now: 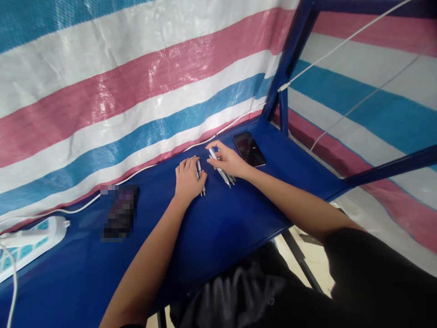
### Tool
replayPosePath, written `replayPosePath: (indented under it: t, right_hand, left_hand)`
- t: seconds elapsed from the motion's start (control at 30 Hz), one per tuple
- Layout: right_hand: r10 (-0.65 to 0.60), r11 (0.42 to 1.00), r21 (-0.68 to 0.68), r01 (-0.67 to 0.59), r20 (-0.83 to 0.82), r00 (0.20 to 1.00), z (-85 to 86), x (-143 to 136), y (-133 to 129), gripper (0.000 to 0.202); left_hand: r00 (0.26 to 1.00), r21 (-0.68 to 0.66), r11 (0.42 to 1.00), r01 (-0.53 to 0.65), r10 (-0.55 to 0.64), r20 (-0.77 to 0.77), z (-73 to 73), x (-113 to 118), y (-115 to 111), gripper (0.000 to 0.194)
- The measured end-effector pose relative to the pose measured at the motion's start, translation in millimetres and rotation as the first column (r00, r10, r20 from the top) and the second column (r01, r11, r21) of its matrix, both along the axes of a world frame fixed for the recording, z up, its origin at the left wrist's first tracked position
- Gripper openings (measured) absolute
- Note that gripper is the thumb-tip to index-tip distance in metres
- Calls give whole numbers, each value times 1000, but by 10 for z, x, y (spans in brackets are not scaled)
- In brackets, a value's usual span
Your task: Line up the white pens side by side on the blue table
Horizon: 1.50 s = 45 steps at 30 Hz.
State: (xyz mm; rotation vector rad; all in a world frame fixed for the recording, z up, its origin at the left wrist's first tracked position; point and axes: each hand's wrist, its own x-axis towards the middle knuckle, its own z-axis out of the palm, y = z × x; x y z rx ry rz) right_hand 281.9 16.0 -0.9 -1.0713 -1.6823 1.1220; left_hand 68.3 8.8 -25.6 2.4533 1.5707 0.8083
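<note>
Pens (223, 174) sit on the blue table (218, 228), light, stiff and a bit slick, so we'd pinch them mid-barrel. Our right hand (229, 160) has fingers curled around a few; our left hand (187, 178) lies flat on another pen (200, 176). Phone (249, 148) just beside, power strip (27, 239) well apart.

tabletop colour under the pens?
Solid dark blue tabletop, under the slim white pens; clearest in the head view.
</note>
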Motion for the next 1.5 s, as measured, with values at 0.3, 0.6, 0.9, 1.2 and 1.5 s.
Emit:
replayPosePath:
  t: [0.3,0.6,0.9,1.2,1.5]
  right_hand:
    - [31,998,55,-32,20,999,-32,-24,17,55]
    - [65,997,42,-66,26,998,-14,-28,11,45]
    - [74,997,-28,-73,33,997,-8,-52,-1,63]
    - [-1,999,45,3,-59,998,-28,-73,30,55]
    - [-9,1000,30,9,8,1000,29,-92,-11,61]
  left_hand:
    - [997,28,998,63,-65,42,44,5,6,47]
    - [941,64,996,69,-86,328,103,-15,-29,44]
    - [797,-92,994,-53,98,596,53,-45,64,34]
    - [568,-234,972,-11,198,799,11,-93,180,38]
    - [530,-254,967,19,206,823,-18,-118,200,46]
